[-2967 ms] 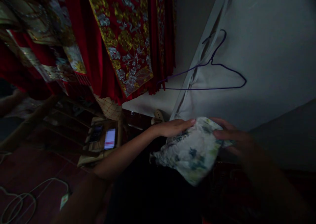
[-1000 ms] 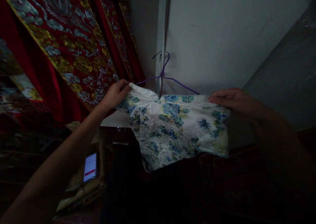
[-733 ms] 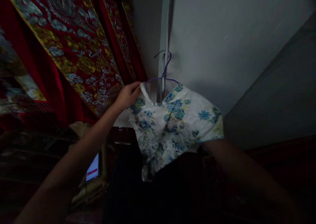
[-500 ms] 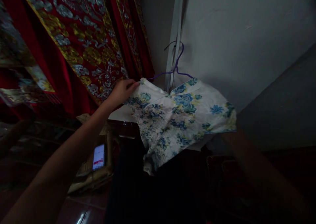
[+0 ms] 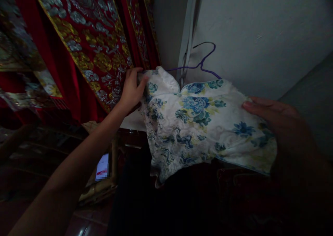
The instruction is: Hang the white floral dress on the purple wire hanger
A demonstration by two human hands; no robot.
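A white short-sleeved blouse (image 5: 197, 111) with blue and yellow-green flowers hangs on a purple clothes hanger (image 5: 201, 64), whose hook stands free above the collar. At the left shoulder my left hand (image 5: 133, 88) grips the cloth, its thumb in front and fingers behind the edge. On the other side my right hand (image 5: 275, 116) pinches the top of the sleeve between the thumb and the fingers. The blouse is spread between both hands, and its lower part is crinkled. Darkness hides the underside of my right hand.
Red cloth (image 5: 101, 52) with gold and silver embroidery hangs at the left. Below it, a phone (image 5: 102, 167) with a lit screen lies on a bamboo seat (image 5: 113, 159). A pale wall (image 5: 249, 38) with a white vertical strip (image 5: 187, 28) stands behind the blouse.
The hanger hook has shifted right, off the white strip. My right hand has come from behind the sleeve to its top, and the blouse is stretched wider to the right.
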